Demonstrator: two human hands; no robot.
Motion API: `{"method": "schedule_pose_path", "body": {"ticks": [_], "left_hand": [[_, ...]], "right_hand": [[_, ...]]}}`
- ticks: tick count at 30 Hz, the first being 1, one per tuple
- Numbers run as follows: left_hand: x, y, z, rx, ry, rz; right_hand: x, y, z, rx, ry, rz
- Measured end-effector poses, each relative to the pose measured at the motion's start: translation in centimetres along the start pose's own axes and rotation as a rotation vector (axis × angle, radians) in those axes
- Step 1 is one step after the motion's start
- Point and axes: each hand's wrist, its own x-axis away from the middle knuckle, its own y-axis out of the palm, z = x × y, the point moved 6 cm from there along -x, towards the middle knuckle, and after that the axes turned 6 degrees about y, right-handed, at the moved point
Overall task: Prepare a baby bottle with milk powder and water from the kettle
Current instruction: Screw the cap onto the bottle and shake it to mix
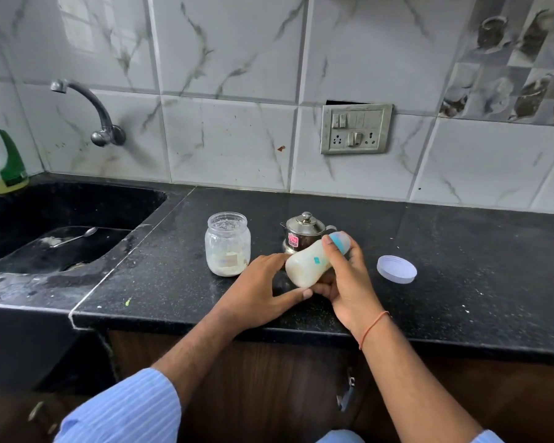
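Observation:
My right hand (344, 276) grips the baby bottle (307, 262), which is tilted with its capped blue top up to the right and holds milky white liquid. My left hand (263, 289) is spread beside the bottle's base, thumb and fingertips touching it. Behind the bottle stands a small steel kettle (303, 233) with its lid on and a pink sticker. To the left is an uncapped glass jar (227, 244) with a little milk powder at the bottom. The jar's white lid (396, 269) lies on the black counter to the right.
A black sink (61, 219) at the left holds a spoon (76, 237). A wall tap (93, 113) hangs above it, and a green-capped bottle (4, 164) stands in the corner. A switch socket (355, 127) is on the tiled wall. The counter edge (301, 330) runs just below my hands.

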Motion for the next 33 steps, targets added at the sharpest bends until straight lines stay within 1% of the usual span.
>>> {"method": "schedule_pose_path", "body": {"ticks": [2,7,8,13,19,21,23,28,30,31,33], "left_hand": [[0.0,-0.1,0.0,0.017,0.005,0.018],[0.0,-0.4,0.1,0.072,0.003,0.035],[0.0,-0.4,0.3,0.073,0.004,0.037],[0.0,-0.6,0.4,0.077,-0.012,0.038],[0.1,-0.5,0.1,0.087,-0.006,0.048],[0.2,-0.5,0.2,0.105,-0.011,0.054],[0.2,-0.7,0.4,0.137,-0.007,0.054],[0.3,-0.8,0.5,0.159,0.0,0.061],[0.3,-0.7,0.3,0.147,-0.016,0.06],[0.4,-0.6,0.2,0.146,-0.027,0.052],[0.4,-0.4,-0.1,0.168,-0.054,0.049]], "right_hand": [[0.1,0.0,0.2,-0.087,0.044,-0.018],[0.7,-0.1,0.3,-0.302,0.174,-0.158],[0.6,-0.3,0.4,-0.329,0.184,-0.165],[0.0,-1.7,0.5,-0.476,0.178,-0.091],[0.9,-1.4,0.1,-0.533,0.175,-0.111],[0.8,-1.4,0.2,-0.523,0.18,-0.092],[0.4,-1.5,0.4,-0.45,0.16,-0.035],[0.8,-0.2,0.3,-0.071,-0.081,0.181],[1.2,0.3,0.2,0.039,-0.148,0.244],[1.2,0.5,0.3,0.062,-0.167,0.253],[1.0,0.5,0.3,0.063,-0.157,0.199]]}}
